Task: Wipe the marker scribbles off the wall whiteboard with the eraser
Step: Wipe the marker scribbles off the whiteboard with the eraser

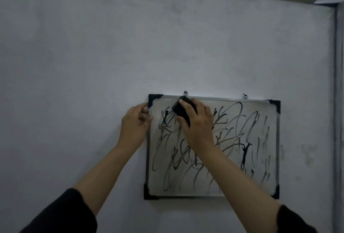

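- The whiteboard (212, 147) hangs on a pale painted wall (74, 65) from two metal hooks (185, 92) at its top edge. It is a flat rectangle with a thin metal frame and black plastic corner caps (154, 99).
- Marker scribbles (232, 139) cover nearly the whole writing surface in loose loops and strokes, some dense black, others thin and grey. No cleaned band of any size is visible, so the wiping is judged to be at its start.
- The right hand (197, 121) grips the eraser (183, 109), fingers curled over its back and thumb at its lower left side. The eraser is a dark, rounded block; it sits on the board at the upper left, just below the top frame rail and near the left hook. Placement in this corner suits a wipe that works across and downward.
- The left hand (135, 123) holds the left frame edge just below the upper left corner cap, fingers curled round the rail. Because the board hangs only from hooks, this hold is judged to stop it swinging or lifting under eraser pressure.
- Both forearms are bare, with dark sleeves (61, 214) pushed back toward the elbows.
- The board surface looks smooth and slightly glossy; the wall looks matt and faintly mottled.
- Lighting is dim, so fine detail of the eraser face cannot be made out.
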